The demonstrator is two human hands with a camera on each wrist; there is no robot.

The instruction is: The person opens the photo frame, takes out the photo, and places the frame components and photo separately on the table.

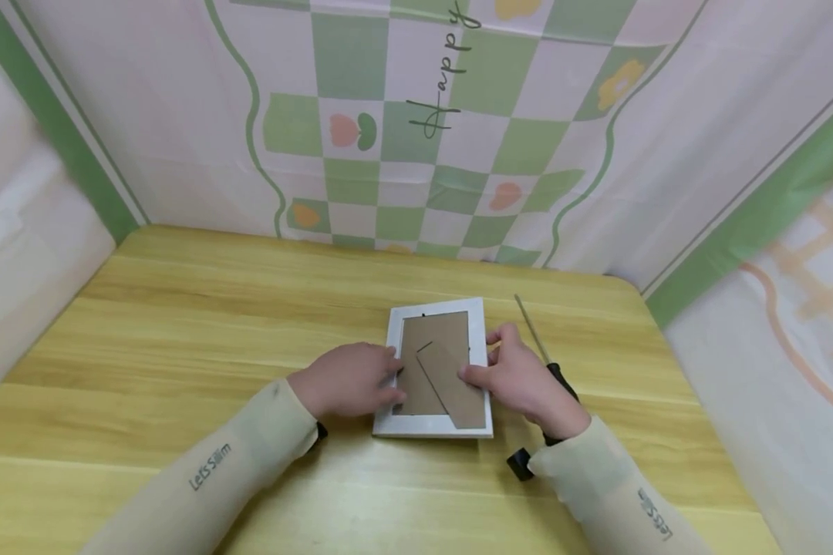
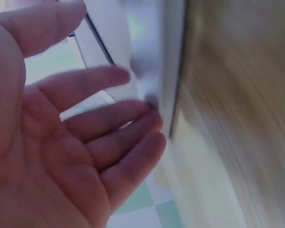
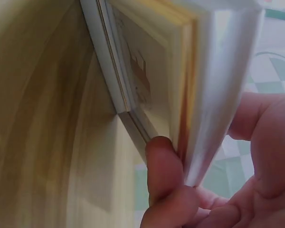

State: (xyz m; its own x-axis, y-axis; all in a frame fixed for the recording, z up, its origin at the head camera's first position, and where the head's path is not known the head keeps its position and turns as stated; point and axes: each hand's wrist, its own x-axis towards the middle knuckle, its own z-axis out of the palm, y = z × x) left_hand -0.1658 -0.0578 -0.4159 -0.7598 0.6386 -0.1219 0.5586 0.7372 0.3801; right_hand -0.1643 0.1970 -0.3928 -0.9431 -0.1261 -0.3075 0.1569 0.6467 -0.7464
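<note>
A white picture frame (image 1: 436, 425) lies back side up on the table, its brown backing board (image 1: 437, 327) and folded easel leg (image 1: 451, 385) showing. My right hand (image 1: 527, 381) pinches its right edge, thumb on top and fingers underneath. In the right wrist view, that side of the picture frame (image 3: 223, 61) is lifted off the table, and part of its front with a dim picture (image 3: 140, 66) shows. My left hand (image 1: 347, 378) is at the left edge, with loosely extended fingers (image 2: 123, 137) beside the rim; whether they touch it I cannot tell.
A screwdriver (image 1: 534, 331) with a black handle lies right of the frame, partly hidden by my right hand. Close to the right sleeve is a small black block (image 1: 520, 464). Behind the wooden table (image 1: 215, 308) hangs a checkered cloth (image 1: 416, 185).
</note>
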